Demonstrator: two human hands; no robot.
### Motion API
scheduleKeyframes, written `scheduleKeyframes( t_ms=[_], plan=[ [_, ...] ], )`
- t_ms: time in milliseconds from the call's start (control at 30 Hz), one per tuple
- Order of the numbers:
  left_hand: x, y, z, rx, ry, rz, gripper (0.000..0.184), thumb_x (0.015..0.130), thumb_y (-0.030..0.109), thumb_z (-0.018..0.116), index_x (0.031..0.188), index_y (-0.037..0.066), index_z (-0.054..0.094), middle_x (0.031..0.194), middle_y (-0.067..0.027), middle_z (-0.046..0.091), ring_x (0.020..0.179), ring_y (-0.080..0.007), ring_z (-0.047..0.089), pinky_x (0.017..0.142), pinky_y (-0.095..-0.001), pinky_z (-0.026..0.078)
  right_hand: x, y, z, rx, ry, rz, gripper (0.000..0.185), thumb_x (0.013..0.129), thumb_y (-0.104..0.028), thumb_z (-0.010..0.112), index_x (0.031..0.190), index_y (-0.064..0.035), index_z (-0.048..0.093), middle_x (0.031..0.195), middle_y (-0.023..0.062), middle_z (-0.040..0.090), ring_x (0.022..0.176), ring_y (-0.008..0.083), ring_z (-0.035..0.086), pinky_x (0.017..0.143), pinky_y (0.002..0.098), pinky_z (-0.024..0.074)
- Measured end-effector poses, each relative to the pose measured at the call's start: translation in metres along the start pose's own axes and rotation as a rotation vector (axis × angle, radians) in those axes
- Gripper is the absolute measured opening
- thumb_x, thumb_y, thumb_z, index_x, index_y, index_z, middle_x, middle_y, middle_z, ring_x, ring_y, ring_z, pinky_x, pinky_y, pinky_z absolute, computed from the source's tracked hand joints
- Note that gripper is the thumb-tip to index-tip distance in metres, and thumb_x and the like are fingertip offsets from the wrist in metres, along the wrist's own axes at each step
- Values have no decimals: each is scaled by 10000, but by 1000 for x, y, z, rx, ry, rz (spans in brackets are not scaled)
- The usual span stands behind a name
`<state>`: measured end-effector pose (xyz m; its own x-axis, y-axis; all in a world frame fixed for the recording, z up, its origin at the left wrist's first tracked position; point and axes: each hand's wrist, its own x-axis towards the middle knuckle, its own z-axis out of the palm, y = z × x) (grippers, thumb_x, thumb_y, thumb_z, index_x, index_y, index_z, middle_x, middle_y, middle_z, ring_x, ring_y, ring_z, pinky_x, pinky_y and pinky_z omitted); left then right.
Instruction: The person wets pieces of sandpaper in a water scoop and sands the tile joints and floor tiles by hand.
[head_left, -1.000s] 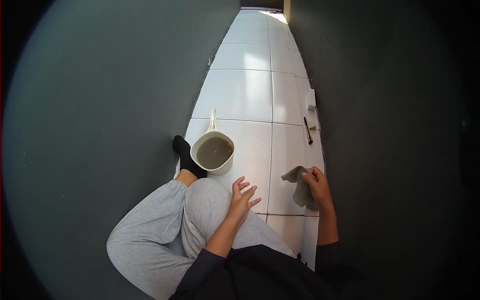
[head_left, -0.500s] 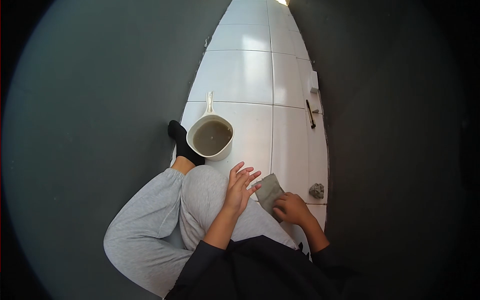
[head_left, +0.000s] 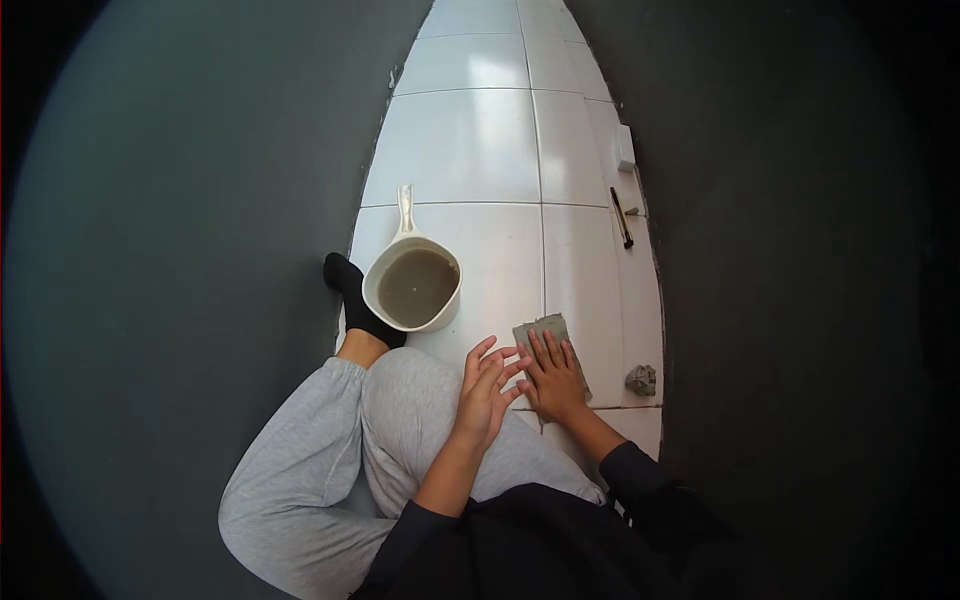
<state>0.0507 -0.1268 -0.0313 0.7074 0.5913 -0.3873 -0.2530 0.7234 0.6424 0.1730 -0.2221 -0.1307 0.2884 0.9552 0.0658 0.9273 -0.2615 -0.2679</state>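
Note:
A flat grey slab that looks like clay (head_left: 549, 326) lies on the white tiles in front of my right knee. My right hand (head_left: 556, 385) rests flat on top of it with the fingers spread, covering most of its middle. Close beside it, my left hand (head_left: 489, 392) is raised over my leg, open and with bent fingers apart. Its fingertips overlap the slab's left edge in view; whether they touch it I cannot tell. Ahead to the left stands a white dipper (head_left: 405, 215) holding cloudy grey-brown water (head_left: 418, 287).
Along the right wall lie a crumpled grey lump (head_left: 641, 380), a black pen-like tool (head_left: 621, 218), a small pointed grey piece (head_left: 632, 212) and a white block (head_left: 625, 148). Dark walls flank the narrow tiled floor (head_left: 470, 130). My sock-covered foot (head_left: 357, 300) is beside the dipper.
My right hand has moved from the slab's lower right edge onto its top and flattened out. The slab now lies slightly further right. My left hand stays open, having shifted slightly right.

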Motion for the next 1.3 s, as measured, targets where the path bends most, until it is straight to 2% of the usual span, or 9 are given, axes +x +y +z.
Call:
scheduleKeyframes(
  t_ms=[200, 400, 500, 600, 767, 967, 1067, 1200, 1300],
  plan=[
    [0, 6, 4, -3, 37, -57, 395, 941, 210, 418, 1303, 116, 294, 1205, -121, 436, 1104, -261, 476, 845, -387, 418, 67, 22, 7, -20, 99, 142, 640, 849, -478, 468, 1384, -154, 333, 1467, 100, 233, 1358, 300, 187, 1084, 481, 146],
    [1, 10, 11, 87, 32, -90, 411, 937, 229, 416, 1308, 102, 291, 1209, -125, 433, 1093, -258, 482, 836, -366, 412, 140, 55, 16, -96, 171, 219, 681, 867, -541, 409, 1396, -125, 301, 1467, 130, 219, 1363, 318, 156, 1092, 476, 105],
    [3, 10, 10, 122, 11, -84, 434, 932, 244, 428, 1315, 103, 279, 1214, -127, 428, 1087, -258, 487, 835, -364, 413, 171, 70, 19, -88, 195, 242, 709, 868, -572, 377, 1403, -115, 283, 1473, 150, 189, 1369, 327, 123, 1093, 478, 91],
    [6, 8, 8, 116, 21, -82, 450, 929, 251, 435, 1321, 103, 270, 1221, -131, 424, 1081, -258, 491, 833, -367, 416, 199, 79, 13, -134, 214, 341, 745, 861, -597, 358, 1417, -114, 243, 1481, 193, 106, 1378, 335, 64, 1099, 467, 71],
    [12, 2, 5, 24, 58, -74, 421, 937, 245, 415, 1312, 102, 287, 1209, -134, 436, 1067, -255, 493, 826, -366, 421, 240, 89, 23, -132, 189, 333, 718, 887, -567, 314, 1431, -117, 184, 1479, 194, 112, 1377, 328, 73, 1105, 446, 62],
    [19, -4, 3, -45, 88, -61, 404, 943, 277, 380, 1301, 102, 313, 1193, -128, 443, 1033, -243, 494, 822, -358, 422, 286, 68, 38, -62, 165, 106, 614, 920, -460, 305, 1424, -123, 211, 1480, 154, 152, 1376, 297, 108, 1111, 425, 82],
    [20, -4, 3, -61, 115, -29, 438, 945, 339, 350, 1314, 107, 309, 1201, -120, 432, 1022, -232, 490, 821, -350, 412, 314, 43, 51, -36, 205, -89, 546, 933, -408, 299, 1415, -156, 254, 1476, 116, 196, 1371, 279, 141, 1111, 418, 107],
    [21, -9, -1, -113, 155, 28, 444, 949, 365, 330, 1324, 127, 317, 1214, -97, 425, 995, -215, 489, 821, -347, 401, 348, 1, 66, 6, 151, -277, 538, 932, -390, 306, 1419, -171, 243, 1466, 98, 232, 1364, 281, 165, 1108, 427, 123],
    [21, -13, -3, -122, 190, 78, 448, 951, 381, 313, 1326, 136, 317, 1216, -96, 421, 993, -209, 485, 821, -344, 395, 372, -25, 79, 20, 84, -431, 532, 941, -395, 293, 1411, -151, 252, 1478, 75, 203, 1360, 291, 170, 1110, 418, 124]
  ],
)
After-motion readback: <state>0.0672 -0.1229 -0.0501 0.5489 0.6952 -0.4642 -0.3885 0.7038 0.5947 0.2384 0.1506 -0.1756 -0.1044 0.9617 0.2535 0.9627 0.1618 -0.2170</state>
